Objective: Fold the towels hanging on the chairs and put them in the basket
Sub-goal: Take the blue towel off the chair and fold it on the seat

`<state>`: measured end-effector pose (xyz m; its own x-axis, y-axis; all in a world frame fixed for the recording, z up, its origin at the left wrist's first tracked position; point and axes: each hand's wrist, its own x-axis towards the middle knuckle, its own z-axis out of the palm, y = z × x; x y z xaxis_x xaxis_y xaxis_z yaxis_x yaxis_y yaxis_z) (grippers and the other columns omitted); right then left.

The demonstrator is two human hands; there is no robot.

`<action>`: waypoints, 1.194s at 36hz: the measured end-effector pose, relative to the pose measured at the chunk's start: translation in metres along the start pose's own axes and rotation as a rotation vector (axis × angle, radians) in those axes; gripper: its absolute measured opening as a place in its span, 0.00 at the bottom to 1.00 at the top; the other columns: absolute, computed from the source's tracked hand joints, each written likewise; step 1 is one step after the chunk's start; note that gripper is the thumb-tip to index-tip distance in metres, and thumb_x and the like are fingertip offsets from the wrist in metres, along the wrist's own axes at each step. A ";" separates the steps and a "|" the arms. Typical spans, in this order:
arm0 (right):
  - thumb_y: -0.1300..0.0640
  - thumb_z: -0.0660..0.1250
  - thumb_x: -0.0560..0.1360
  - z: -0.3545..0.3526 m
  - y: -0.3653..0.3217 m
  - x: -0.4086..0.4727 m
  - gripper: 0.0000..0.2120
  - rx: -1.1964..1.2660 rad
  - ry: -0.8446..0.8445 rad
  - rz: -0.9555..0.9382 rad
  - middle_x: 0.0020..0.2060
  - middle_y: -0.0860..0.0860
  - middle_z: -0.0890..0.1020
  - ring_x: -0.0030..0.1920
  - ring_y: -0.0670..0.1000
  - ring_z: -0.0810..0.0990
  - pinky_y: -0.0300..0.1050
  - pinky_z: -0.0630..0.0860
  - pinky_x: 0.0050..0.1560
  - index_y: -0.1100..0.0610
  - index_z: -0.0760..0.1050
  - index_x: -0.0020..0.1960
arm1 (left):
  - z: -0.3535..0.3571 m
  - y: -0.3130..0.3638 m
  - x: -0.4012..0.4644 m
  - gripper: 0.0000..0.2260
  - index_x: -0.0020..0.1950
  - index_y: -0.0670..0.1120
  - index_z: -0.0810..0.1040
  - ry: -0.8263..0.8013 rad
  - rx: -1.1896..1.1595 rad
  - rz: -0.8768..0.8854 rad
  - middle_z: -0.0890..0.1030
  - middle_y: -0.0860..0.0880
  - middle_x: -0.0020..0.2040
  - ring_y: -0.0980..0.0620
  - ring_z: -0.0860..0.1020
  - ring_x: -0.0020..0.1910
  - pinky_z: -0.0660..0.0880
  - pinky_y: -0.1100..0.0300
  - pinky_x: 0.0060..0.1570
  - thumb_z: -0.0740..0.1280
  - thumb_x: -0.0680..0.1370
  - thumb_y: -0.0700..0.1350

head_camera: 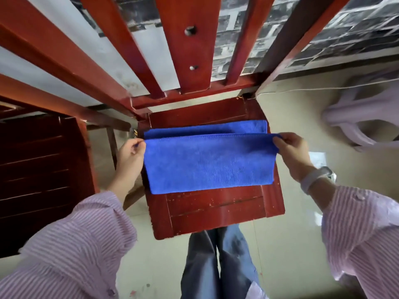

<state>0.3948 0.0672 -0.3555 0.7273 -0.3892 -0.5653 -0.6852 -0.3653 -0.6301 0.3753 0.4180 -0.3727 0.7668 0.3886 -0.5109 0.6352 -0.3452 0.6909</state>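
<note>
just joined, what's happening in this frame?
A person is folding a blue towel on the seat of a red wooden chair. The left hand pinches the towel's left corner and the right hand pinches the right corner, holding the upper layer's edge over a lower layer that lies flat on the seat. The fold looks partway done. No basket is in view, so the towel has not been put away yet.

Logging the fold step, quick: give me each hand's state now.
Left hand: closed, pinching the left corner of the blue microfibre towel on the red wooden chair seat.
Right hand: closed, pinching the towel's right corner.
</note>
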 end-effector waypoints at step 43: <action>0.58 0.58 0.67 0.048 -0.019 0.050 0.22 -0.295 0.215 -0.392 0.58 0.60 0.71 0.58 0.58 0.70 0.52 0.66 0.60 0.61 0.70 0.61 | 0.021 -0.011 0.063 0.11 0.57 0.41 0.76 0.103 0.140 -0.121 0.78 0.47 0.46 0.49 0.75 0.48 0.71 0.56 0.54 0.67 0.75 0.42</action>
<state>0.4463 0.0954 -0.3971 0.9279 -0.3286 -0.1763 -0.3677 -0.7283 -0.5783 0.4179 0.4284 -0.4232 0.6750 0.5173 -0.5262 0.7345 -0.4029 0.5461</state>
